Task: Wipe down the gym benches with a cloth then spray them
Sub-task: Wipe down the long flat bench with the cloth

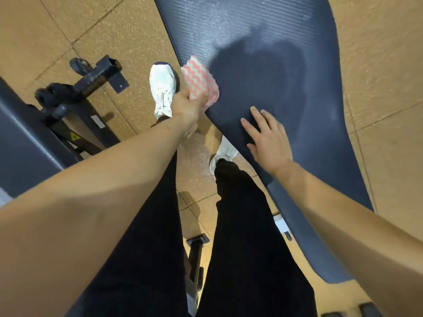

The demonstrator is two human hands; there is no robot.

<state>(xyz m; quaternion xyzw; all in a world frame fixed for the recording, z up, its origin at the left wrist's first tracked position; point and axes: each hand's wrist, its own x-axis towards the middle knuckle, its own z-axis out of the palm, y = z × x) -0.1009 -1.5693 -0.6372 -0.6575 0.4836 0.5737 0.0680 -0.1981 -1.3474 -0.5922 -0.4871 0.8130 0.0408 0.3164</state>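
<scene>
Low in the frame are two legs in black pants [240, 225]. Just past them, right of the middle, the right grip [267, 138] lies flat on the dark blue surface [286, 72], fingers spread. Left of the middle, the left grip [185, 106] is curled tight round a pink and white cloth [201, 81] at the surface's left edge. Beside it, a white shoe [162, 88] stands on the tan floor [114, 30].

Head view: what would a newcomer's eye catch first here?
The pink-and-white zigzag cloth, gripped by the left hand at the left edge of the dark bench pad, stands out most. The right hand rests flat on the pad nearer the camera, fingers spread.
</scene>
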